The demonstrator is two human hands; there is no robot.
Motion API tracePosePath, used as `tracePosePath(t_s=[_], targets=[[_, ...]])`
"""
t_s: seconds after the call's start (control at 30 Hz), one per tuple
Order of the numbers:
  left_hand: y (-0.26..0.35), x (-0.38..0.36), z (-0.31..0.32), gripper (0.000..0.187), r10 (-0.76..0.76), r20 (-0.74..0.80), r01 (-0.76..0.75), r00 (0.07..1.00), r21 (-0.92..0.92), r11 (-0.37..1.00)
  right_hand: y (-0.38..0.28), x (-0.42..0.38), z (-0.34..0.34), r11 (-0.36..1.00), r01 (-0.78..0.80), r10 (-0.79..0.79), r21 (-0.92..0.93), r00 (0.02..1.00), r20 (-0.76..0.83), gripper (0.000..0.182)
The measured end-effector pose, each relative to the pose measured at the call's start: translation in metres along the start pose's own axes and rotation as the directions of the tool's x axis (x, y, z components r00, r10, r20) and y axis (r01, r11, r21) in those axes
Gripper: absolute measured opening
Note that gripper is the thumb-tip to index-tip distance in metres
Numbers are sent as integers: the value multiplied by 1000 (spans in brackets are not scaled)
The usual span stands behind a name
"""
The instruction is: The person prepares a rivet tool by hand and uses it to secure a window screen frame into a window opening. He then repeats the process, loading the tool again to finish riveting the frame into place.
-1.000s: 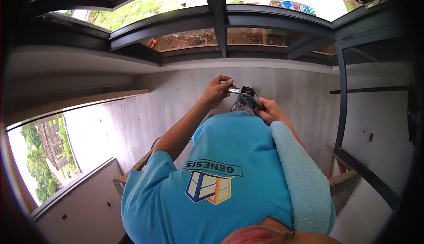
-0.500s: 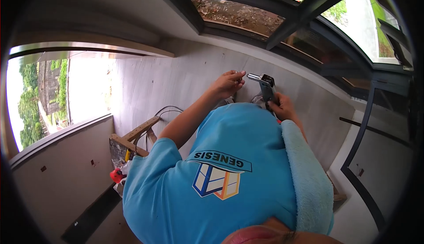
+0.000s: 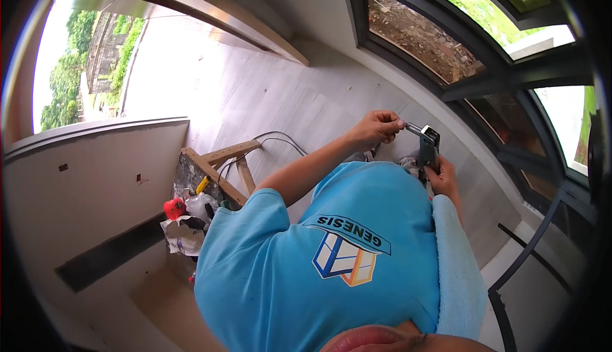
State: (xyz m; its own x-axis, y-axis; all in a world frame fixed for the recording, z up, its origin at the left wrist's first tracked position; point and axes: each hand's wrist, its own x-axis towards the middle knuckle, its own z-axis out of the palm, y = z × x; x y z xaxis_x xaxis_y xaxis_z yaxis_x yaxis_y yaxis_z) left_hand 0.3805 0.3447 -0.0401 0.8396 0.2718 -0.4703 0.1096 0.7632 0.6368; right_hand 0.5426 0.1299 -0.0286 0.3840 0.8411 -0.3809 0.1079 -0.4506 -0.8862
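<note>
My right hand (image 3: 445, 177) is wrapped around the lower end of a grey-and-black hand tool (image 3: 427, 151), held upright in front of my waist. From the tool's top a slim silver metal part (image 3: 413, 126) sticks out to the left. My left hand (image 3: 380, 129) is closed in a pinch, its fingertips meeting the tip of that silver part. Whether a small piece sits between those fingers is too small to make out. The tool's exact kind does not show, and my palm hides its lower end.
A wooden stand (image 3: 233, 152) at the left has a cable (image 3: 280, 136) over it. Beside it are a red object (image 3: 174, 209), a yellow-handled tool (image 3: 203, 185) and plastic bags (image 3: 185, 237). Dark-framed windows (image 3: 446, 91) line the right; a light blue towel (image 3: 456, 263) hangs over my shoulder.
My left hand has come up to the silver part of the tool; before, a gap lay between them. The whole view has turned, shifting my body and both hands rightward.
</note>
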Motion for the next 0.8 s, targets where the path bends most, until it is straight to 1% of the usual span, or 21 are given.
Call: tracePosePath(t_s=[0.03, 0.07, 0.1, 0.17, 0.2, 0.3, 0.33, 0.43, 0.47, 0.5, 0.6, 0.7, 0.8], targets=[[3, -2, 1, 17, 13, 17, -14, 1000, 35, 999, 0, 1, 1, 1000, -3, 3, 15, 1000, 0, 9], [5, -3, 1, 24, 36, 38, -40, 999, 93, 995, 1, 1, 1, 1000, -7, 7, 30, 1000, -2, 8], [7, -4, 0, 26, 63, 67, -72, 996, 147, 986, 2, 1, 0, 999, -13, 14, 43, 1000, -7, 8], [8, -3, -2, 29, 104, 130, -134, 986, 251, 959, 3, 1, -1, 999, 36, -36, 41, 999, -6, 6], [11, -2, -2, 31, 114, 157, -165, 981, 360, 918, 3, 2, -2, 997, 59, -59, 40, 998, -6, 5], [18, -5, 7, 31, 195, 199, -267, 960, 459, 847, -8, 0, 0, 993, 85, -85, 85, 996, -11, 3], [18, -4, 9, 31, 225, 217, -300, 950, 428, 852, -13, -2, 0, 990, 88, -87, 110, 996, -12, 2], [14, 3, 10, 31, 304, 252, -381, 919, 359, 852, -20, -4, -4, 993, 35, -36, 112, 999, 7, 17], [12, 6, 7, 32, 320, 256, -396, 912, 351, 849, -19, -5, -4, 991, 31, -33, 130, 999, 9, 22], [15, 5, 8, 32, 334, 262, -411, 905, 342, 845, -19, -5, -3, 992, 43, -45, 120, 999, 13, 24], [25, 2, 9, 31, 183, 261, -297, 948, 515, 804, -14, -8, -7, 994, 65, -66, 91, 998, 14, 28], [27, 4, 11, 31, 154, 310, -307, 938, 542, 783, -8, -8, -8, 993, 81, -81, 86, 997, -4, 29], [21, 13, 18, 31, 198, 282, -320, 939, 500, 805, -8, -14, -8, 992, 94, -89, 87, 994, -61, 26]])
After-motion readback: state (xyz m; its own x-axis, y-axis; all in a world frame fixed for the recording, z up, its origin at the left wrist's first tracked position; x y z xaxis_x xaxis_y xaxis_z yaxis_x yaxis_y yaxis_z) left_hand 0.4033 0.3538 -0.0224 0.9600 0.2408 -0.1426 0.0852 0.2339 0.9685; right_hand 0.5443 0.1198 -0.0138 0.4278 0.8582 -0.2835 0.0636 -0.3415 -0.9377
